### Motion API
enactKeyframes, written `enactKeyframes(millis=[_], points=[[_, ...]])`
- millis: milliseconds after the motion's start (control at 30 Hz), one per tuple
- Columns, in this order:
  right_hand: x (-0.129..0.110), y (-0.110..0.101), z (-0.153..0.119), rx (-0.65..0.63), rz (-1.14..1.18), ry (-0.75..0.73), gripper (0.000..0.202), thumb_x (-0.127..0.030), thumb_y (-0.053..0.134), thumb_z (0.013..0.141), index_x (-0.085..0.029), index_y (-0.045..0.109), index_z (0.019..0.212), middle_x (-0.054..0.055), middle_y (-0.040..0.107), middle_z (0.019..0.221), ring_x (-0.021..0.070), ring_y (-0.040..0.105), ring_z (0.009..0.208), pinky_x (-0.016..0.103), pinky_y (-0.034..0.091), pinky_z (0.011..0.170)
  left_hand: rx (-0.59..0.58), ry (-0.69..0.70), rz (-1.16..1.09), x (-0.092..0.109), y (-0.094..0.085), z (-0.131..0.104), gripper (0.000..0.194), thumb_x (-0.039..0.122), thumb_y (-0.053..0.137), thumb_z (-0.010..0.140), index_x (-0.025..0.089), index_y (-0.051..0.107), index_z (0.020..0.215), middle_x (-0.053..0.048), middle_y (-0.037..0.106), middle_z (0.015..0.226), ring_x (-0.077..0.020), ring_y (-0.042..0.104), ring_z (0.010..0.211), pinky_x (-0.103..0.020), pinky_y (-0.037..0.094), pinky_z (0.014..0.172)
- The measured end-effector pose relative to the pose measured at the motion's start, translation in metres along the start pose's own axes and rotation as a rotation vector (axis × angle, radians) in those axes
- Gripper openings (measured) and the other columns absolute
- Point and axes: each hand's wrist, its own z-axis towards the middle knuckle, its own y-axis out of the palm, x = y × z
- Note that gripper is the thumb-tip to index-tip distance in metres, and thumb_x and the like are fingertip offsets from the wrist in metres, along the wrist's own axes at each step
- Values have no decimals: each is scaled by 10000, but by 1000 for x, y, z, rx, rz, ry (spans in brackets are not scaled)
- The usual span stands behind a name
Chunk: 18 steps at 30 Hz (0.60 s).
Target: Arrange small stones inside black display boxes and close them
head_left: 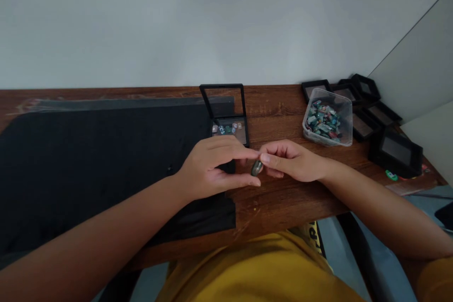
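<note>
A small dark greenish polished stone sits at the fingertips of my right hand, pinched between thumb and fingers above the table. My left hand reaches in from the left with thumb and index finger apart around the stone. Its index fingertip meets the right thumb, and its thumb lies just below the stone. Behind the left hand stands a black display case with its clear-windowed lid raised. Several small coloured stones lie in a row inside it; my left hand hides its front part.
A clear plastic tub of mixed green, blue and reddish stones stands to the right. Several black windowed cases crowd the right end of the wooden table. A black mat covers the left side, and a wall rises behind.
</note>
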Motion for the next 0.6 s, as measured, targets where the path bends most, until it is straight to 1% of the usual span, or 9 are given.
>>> enactKeyframes(millis=[133, 267, 367, 467, 533, 600], points=[[1, 1, 1, 6, -6, -21, 465, -604, 552, 1016, -178, 556, 829, -87, 453, 611, 68, 342, 535, 231, 277, 505, 53, 57, 5, 0, -1, 0, 251, 490, 768, 916, 283, 708, 1044, 25, 736, 718, -135, 680, 616, -264, 564, 611], [0, 3, 2, 28, -51, -16, 494, -629, 555, 1004, -183, 534, 791, -81, 447, 619, 72, 347, 549, 236, 292, 517, 34, 37, 2, -1, -2, 0, 251, 506, 774, 907, 302, 711, 1040, 37, 725, 704, -136, 673, 599, -277, 569, 613], [1, 2, 1, 33, -51, 4, 498, -641, 547, 1002, -181, 543, 813, -76, 451, 626, 77, 355, 559, 238, 303, 529, 24, 31, 10, 0, -2, -1, 251, 498, 781, 904, 300, 713, 1043, 55, 661, 638, -130, 627, 556, -279, 545, 594], [1, 0, 0, 35, -15, 21, 513, -669, 508, 1007, -176, 571, 880, -76, 463, 623, 83, 368, 555, 240, 322, 547, 13, 51, 16, 0, -4, -1, 257, 474, 797, 896, 280, 715, 1043, 72, 573, 588, -119, 567, 519, -268, 502, 557], [0, -1, -1, 56, -3, 38, 550, -700, 469, 1007, -172, 594, 918, -72, 468, 618, 91, 387, 559, 245, 336, 561, 18, 47, 41, -3, -9, 0, 257, 482, 800, 892, 283, 720, 1034, 71, 566, 601, -116, 559, 529, -263, 491, 555], [-2, -2, -2, 94, -5, 62, 583, -721, 442, 1004, -169, 612, 929, -66, 472, 616, 98, 403, 565, 250, 341, 567, 44, 19, 106, -8, -19, 0, 254, 499, 808, 879, 296, 727, 1008, 61, 590, 637, -118, 571, 565, -263, 494, 574]])
